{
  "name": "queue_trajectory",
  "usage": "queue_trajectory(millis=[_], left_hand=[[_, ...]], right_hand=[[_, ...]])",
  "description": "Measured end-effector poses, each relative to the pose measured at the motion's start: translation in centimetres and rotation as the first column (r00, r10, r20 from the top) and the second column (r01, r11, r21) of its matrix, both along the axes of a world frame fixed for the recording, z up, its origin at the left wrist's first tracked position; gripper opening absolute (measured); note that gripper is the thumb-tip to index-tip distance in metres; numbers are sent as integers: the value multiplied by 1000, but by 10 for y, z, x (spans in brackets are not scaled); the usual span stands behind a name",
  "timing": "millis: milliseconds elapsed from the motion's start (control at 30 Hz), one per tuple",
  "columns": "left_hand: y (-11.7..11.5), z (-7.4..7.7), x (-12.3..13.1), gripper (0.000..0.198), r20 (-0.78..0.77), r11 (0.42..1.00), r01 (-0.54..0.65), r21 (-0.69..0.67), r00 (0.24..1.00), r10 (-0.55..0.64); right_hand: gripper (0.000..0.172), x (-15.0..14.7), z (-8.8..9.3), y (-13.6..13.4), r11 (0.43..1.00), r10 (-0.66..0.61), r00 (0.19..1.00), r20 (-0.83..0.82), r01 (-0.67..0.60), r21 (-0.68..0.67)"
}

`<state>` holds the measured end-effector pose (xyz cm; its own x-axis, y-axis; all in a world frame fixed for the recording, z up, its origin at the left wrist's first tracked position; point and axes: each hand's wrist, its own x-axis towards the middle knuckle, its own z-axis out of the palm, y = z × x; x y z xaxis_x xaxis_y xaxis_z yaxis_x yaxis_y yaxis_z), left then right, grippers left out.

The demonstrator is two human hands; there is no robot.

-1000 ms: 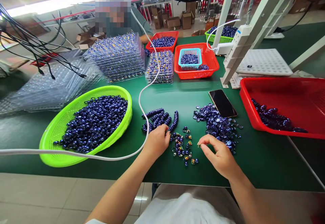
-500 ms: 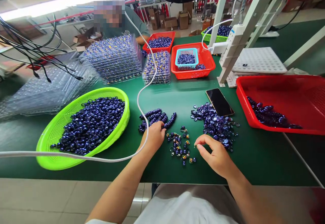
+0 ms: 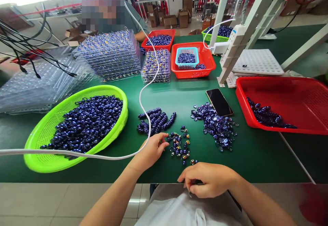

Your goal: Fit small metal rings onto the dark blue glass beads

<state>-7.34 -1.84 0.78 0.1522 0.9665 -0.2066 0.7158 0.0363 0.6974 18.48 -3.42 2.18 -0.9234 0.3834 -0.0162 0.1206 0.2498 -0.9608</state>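
My left hand (image 3: 151, 151) rests over the green table, thumb and index finger apart, with nothing visible between them. Its fingertips are beside a small group of shiny dark-blue pieces with gold and silver parts (image 3: 179, 145). Just beyond lie rows of nested dark-blue round pieces (image 3: 156, 120). My right hand (image 3: 208, 180) is at the table's front edge, its fingers curled together. A tiny thing shows below its fingertips, too small to name. Loose dark-blue round caps (image 3: 217, 127) are heaped beyond that hand, against a phone (image 3: 219, 101).
A green basket (image 3: 33, 151) of dark-blue pieces stands left, crossed by a white cable (image 3: 107, 157). A red basket (image 3: 269, 129) stands right. Filled clear trays (image 3: 107, 57), a red basket (image 3: 211, 67) holding a blue one, and a metal post (image 3: 238, 45) are farther back. Another person sits opposite.
My right hand has moved down and left from beside the small group to the table edge. My left hand has drawn back from the nested rows, its thumb and finger now apart.
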Motion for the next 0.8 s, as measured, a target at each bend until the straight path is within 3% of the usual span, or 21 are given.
queue_trajectory(millis=[267,467,567,667,800], left_hand=[[21,-13,27,22,151,993,88,-84,986,-74],[42,-25,54,15,286,998,-30,-54,957,45],[46,-22,56,20,324,996,-82,-43,942,92],[39,-10,51,23,472,986,-148,-80,866,168],[24,11,47,29,740,978,-93,-186,641,202]], right_hand=[[11,-8,-12,13,963,-269,952,144,269,24],[14,-7,-10,19,893,-448,886,115,449,23],[14,-5,-7,18,841,-541,833,113,536,76],[13,4,-3,16,820,-572,816,84,571,38],[12,17,5,13,757,-654,755,-48,652,-50]])
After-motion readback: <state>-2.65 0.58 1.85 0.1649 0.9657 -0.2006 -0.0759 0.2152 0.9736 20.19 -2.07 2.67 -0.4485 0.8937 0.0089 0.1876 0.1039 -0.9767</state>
